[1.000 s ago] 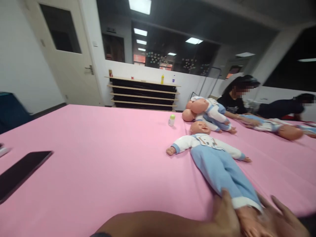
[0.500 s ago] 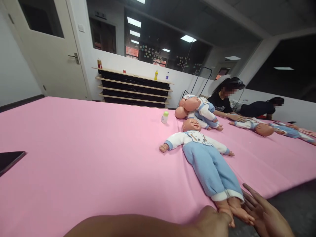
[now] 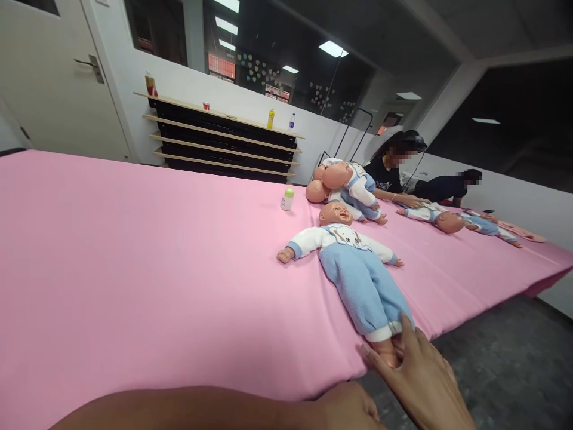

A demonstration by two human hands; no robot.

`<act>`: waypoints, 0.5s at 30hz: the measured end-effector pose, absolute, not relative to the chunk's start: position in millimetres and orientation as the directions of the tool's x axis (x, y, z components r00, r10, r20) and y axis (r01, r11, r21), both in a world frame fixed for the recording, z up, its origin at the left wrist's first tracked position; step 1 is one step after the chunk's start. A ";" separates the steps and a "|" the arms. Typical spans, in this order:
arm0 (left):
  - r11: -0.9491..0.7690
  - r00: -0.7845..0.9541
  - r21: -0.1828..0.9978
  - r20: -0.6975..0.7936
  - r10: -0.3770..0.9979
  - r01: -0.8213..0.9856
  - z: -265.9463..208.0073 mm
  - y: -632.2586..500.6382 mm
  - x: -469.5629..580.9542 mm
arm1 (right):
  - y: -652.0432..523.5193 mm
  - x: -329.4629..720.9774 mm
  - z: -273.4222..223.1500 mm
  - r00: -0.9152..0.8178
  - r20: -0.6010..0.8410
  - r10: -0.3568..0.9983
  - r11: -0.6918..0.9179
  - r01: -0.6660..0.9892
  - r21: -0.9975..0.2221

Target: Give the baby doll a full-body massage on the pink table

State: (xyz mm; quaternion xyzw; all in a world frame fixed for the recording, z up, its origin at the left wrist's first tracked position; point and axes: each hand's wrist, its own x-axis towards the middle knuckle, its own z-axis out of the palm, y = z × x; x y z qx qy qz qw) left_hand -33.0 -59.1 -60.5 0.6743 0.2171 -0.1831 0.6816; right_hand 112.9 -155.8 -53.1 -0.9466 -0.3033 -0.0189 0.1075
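Note:
A baby doll (image 3: 358,269) lies face up, its head pointing away from me, in a white top with an animal face and light blue trousers. My right hand (image 3: 421,376) is at its feet by the table's near edge. Thumb and forefinger are apart, one on either side of the ankles, and the forefinger touches a trouser cuff. The hand partly covers the feet. Below, my left hand (image 3: 351,406) is beside the doll's feet and apart from them. Its fingers look curled; the bottom of the frame cuts them off, so their inside is hidden.
A pink cloth covers the table (image 3: 156,269). Past the doll's head stand a small green-capped white bottle (image 3: 287,200) and a pile of dolls (image 3: 344,185). Further right, a person (image 3: 394,167) touches another doll (image 3: 436,217). Shelves (image 3: 224,140) line the wall.
My left hand has come away from the doll's foot and moved down and left. My right hand has moved left over the feet. The view has shifted right and down.

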 end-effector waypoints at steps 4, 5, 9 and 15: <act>0.068 0.851 0.854 -0.519 0.073 0.515 -76.3 -57.8 -29.7 | -151.3 118.1 -53.4 0.822 0.024 0.570 -0.822 0.569 0.024; 0.063 0.853 0.857 -0.515 0.079 0.511 -79.6 -57.9 -29.5 | -150.6 119.9 -53.0 0.824 -0.008 0.566 -0.824 0.566 0.029; 0.000 0.860 0.862 -0.506 0.059 0.507 -91.9 -58.9 -31.0 | -147.9 125.6 -48.5 0.835 -0.097 0.542 -0.839 0.544 -0.003; 0.164 0.939 0.926 -0.345 -0.004 0.341 -115.4 -60.0 -17.0 | -144.3 127.6 -36.4 0.844 -0.074 0.531 -0.847 0.529 -0.053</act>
